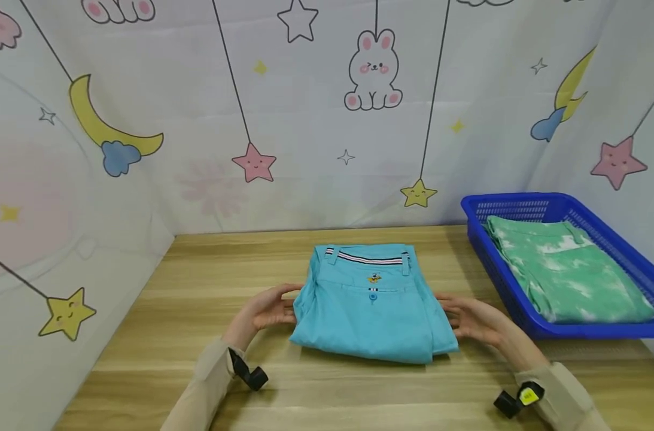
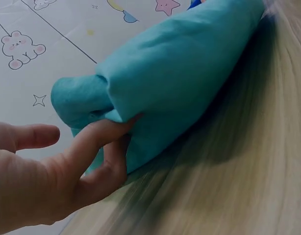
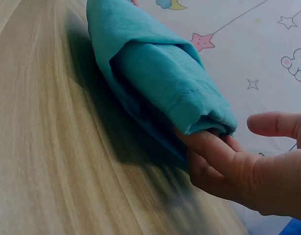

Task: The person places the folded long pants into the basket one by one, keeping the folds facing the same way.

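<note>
A folded pair of turquoise pants is at the middle of the wooden table, its striped waistband and buttoned pocket facing up. My left hand is at its left side. In the left wrist view, that hand's fingers tuck in at the fabric's folded edge, the thumb standing apart. At the opposite side is my right hand. The right wrist view shows its fingers reaching under the rolled end of the pants, with the thumb away from the cloth. Fingertips of both hands are partly hidden by fabric.
A blue plastic basket stands at the right of the table. Folded green-and-white pants lie in it. Behind the table hangs a white curtain printed with stars, moons and a rabbit.
</note>
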`<move>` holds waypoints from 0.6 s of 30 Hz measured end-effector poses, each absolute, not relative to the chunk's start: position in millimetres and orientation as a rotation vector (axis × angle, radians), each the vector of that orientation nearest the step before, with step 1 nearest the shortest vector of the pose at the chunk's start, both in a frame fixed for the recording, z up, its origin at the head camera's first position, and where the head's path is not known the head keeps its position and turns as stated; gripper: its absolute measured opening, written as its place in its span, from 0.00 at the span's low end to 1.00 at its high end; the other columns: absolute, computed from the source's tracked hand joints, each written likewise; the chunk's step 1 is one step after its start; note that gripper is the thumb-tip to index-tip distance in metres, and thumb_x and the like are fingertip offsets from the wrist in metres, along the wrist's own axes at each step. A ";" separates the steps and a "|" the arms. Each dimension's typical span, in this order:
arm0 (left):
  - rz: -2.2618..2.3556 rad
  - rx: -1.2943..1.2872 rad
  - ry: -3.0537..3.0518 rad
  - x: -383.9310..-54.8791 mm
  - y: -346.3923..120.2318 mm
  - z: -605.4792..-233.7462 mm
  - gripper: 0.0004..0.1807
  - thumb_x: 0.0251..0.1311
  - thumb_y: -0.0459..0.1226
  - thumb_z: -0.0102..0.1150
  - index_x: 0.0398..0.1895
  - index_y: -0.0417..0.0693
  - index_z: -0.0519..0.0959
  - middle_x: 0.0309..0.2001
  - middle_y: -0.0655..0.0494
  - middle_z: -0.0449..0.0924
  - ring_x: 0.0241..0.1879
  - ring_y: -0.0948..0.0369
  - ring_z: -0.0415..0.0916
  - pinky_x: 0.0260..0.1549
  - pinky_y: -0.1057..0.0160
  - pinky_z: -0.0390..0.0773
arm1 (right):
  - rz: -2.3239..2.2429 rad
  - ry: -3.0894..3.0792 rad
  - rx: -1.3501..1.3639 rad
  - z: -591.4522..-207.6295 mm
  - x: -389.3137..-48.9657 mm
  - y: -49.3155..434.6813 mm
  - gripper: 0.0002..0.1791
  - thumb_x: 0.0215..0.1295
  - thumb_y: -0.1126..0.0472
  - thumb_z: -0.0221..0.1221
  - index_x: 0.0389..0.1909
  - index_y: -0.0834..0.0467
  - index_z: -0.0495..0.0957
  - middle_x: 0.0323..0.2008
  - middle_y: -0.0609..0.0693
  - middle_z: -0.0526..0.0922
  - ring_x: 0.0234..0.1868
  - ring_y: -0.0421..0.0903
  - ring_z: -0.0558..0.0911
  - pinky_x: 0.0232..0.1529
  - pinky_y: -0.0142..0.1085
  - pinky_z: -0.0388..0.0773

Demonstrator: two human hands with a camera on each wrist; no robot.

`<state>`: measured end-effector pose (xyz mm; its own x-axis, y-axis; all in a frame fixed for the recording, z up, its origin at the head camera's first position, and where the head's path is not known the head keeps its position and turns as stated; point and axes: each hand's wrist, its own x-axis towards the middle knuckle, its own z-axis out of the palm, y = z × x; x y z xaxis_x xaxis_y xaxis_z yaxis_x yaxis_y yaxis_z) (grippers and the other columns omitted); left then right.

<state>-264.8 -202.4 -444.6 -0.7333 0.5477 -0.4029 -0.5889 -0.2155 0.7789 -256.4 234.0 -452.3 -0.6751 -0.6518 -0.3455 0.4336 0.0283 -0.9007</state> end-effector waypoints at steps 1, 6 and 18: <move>2.007 -0.058 1.309 -264.7 -200.7 -444.0 0.19 0.68 0.42 0.33 0.59 0.48 0.58 0.47 0.50 0.66 0.43 0.58 0.72 0.38 0.61 0.78 | -1.750 1.532 -0.233 -451.9 -256.2 234.6 0.34 0.72 0.53 0.31 0.68 0.62 0.26 0.66 0.59 0.48 0.55 0.43 0.69 0.54 0.45 0.69; 1.992 -0.101 1.317 -263.8 -193.9 -443.3 0.11 0.68 0.39 0.35 0.48 0.52 0.67 0.47 0.52 0.64 0.43 0.58 0.70 0.36 0.62 0.79 | -1.773 1.505 -0.229 -448.8 -253.4 236.5 0.31 0.72 0.56 0.34 0.69 0.60 0.32 0.55 0.44 0.64 0.53 0.43 0.71 0.52 0.45 0.71; 1.944 -0.009 1.335 -265.5 -195.6 -442.9 0.28 0.69 0.41 0.31 0.69 0.46 0.40 0.53 0.49 0.59 0.41 0.59 0.74 0.34 0.61 0.79 | -1.848 1.234 -0.322 -442.8 -257.6 233.5 0.19 0.72 0.60 0.26 0.55 0.48 0.62 0.53 0.39 0.69 0.54 0.43 0.71 0.53 0.46 0.70</move>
